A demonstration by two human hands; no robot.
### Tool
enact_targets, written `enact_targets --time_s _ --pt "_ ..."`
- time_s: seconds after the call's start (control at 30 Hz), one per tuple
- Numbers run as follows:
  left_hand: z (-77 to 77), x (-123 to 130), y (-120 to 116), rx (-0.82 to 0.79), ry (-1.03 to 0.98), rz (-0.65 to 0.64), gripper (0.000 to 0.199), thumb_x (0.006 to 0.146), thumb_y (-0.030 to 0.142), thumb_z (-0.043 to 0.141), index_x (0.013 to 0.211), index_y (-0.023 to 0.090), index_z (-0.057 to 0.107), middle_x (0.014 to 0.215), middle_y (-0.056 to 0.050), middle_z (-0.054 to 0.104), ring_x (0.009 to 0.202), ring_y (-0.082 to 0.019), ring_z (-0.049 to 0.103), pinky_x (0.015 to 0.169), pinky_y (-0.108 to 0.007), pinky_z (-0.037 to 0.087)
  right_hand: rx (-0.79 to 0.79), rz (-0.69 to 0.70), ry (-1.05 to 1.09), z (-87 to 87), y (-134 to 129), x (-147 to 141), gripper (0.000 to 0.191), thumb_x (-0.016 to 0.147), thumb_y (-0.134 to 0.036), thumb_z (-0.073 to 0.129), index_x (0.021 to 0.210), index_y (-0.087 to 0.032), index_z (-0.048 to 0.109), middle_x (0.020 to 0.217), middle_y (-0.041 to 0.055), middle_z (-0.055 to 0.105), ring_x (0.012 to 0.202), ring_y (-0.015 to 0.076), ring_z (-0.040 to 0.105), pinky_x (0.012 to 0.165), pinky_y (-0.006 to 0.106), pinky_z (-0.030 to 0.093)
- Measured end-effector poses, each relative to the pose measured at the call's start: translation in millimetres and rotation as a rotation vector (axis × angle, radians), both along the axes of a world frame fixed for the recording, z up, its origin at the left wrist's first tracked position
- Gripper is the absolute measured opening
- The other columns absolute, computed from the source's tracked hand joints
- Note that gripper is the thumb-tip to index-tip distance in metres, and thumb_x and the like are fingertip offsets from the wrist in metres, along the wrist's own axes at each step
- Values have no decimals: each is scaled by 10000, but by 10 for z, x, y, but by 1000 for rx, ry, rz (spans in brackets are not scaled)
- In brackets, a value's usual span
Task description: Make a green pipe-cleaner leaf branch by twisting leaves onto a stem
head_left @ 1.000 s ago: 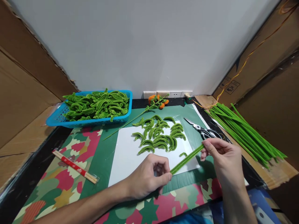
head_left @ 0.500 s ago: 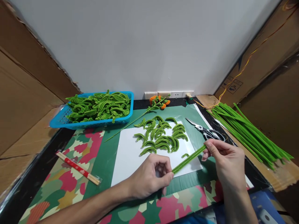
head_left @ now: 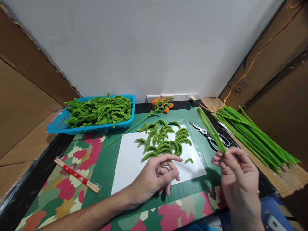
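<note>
My right hand [head_left: 240, 175] pinches the lower end of a doubled length of green pipe cleaner [head_left: 211, 131], which stands tilted up to the left and is slightly blurred. My left hand [head_left: 161, 175] holds nothing; its fingers are apart and loosely curled above the near part of a white sheet [head_left: 125, 160]. Several short, curved green pipe cleaner pieces [head_left: 166, 146] lie in groups on that sheet, just beyond my left fingers. One small bent piece [head_left: 189, 160] lies apart at the right. Scissors [head_left: 207, 133] with black and white handles rest behind the held pipe cleaner.
A blue basket [head_left: 91, 130] heaped with green bent pieces stands at the back left. An orange-flowered stem [head_left: 141, 120] lies near the wall. Wrapped chopsticks [head_left: 77, 175] are at the left, and a bundle of long green pipe cleaners [head_left: 257, 138] lies on cardboard at the right.
My left hand has let go of the pipe cleaner's end and its fingers have opened. My right hand has swung the pipe cleaner upward, away from the sheet.
</note>
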State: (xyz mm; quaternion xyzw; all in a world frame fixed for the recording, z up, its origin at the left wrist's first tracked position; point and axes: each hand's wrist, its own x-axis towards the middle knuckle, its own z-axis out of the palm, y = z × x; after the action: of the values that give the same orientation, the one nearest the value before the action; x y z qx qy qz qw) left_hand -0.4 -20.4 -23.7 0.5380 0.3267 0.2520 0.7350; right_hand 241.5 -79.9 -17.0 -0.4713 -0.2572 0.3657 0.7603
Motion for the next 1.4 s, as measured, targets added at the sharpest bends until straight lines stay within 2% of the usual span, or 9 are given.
enact_targets --time_s 0.13,0.23,0.33,0.43,0.63,0.77,0.87,1.03,1.4 --pt "-5 9 2 19 -39 10 576 988 541 751 1458 226 643 1139 -81 701 545 -79 684 412 -144 439 -62 221 75 -108 -133 -367 254 877 -312 901 1009 -251 692 910 35 814 835 194 809 752 276 665" --pt "3 -6 -14 66 -4 22 570 996 552 736 1475 253 657 1273 -104 661 629 -79 663 451 -157 467 -122 396 -7 -156 -197 -607 277 879 -365 899 923 -230 662 815 26 768 667 165 734 567 214 576" --pt "7 -30 -39 152 58 43 425 1015 530 719 1298 219 781 1281 -109 665 695 -90 636 482 -156 467 -223 544 -178 -137 -223 -735 276 931 -450 831 879 -211 703 713 10 723 548 142 643 477 202 484" --pt "1 -25 -58 191 62 53 406 1040 539 672 1066 164 824 1214 -106 688 587 -53 574 472 -167 459 -168 629 -479 -75 -228 -706 265 1018 -426 711 905 -204 801 832 59 784 670 179 712 579 228 536" --pt "-15 20 -83 17 7 103 555 1021 716 573 935 169 610 870 -51 702 471 -112 623 388 -187 393 -142 373 -627 26 -216 -435 190 984 -402 751 1012 -249 860 958 83 807 764 204 736 627 234 572" --pt "55 -11 -69 145 132 -181 563 1072 676 513 896 158 644 587 54 481 500 -88 387 470 -199 279 -193 371 -504 -12 -161 -423 354 905 -472 840 1168 -235 840 827 43 753 640 168 657 560 233 551" --pt "122 -24 -40 291 140 -279 578 1083 621 539 745 158 609 598 64 367 571 -99 317 525 -236 238 -162 429 -372 -80 -114 -491 318 893 -497 846 996 -196 858 841 69 774 633 173 670 555 249 554" --pt "69 -21 -22 164 126 -160 562 1070 655 539 882 145 681 612 57 488 483 -76 363 461 -207 268 -150 436 -209 -140 -81 -534 309 949 -485 803 956 -177 831 620 -1 666 452 102 531 432 201 427" --pt "-74 4 35 -99 -69 189 475 858 569 877 887 127 704 640 -26 737 321 -131 626 268 -136 331 -162 353 -206 -101 -158 -660 262 920 -449 836 991 -200 874 806 72 803 544 154 661 520 264 559"
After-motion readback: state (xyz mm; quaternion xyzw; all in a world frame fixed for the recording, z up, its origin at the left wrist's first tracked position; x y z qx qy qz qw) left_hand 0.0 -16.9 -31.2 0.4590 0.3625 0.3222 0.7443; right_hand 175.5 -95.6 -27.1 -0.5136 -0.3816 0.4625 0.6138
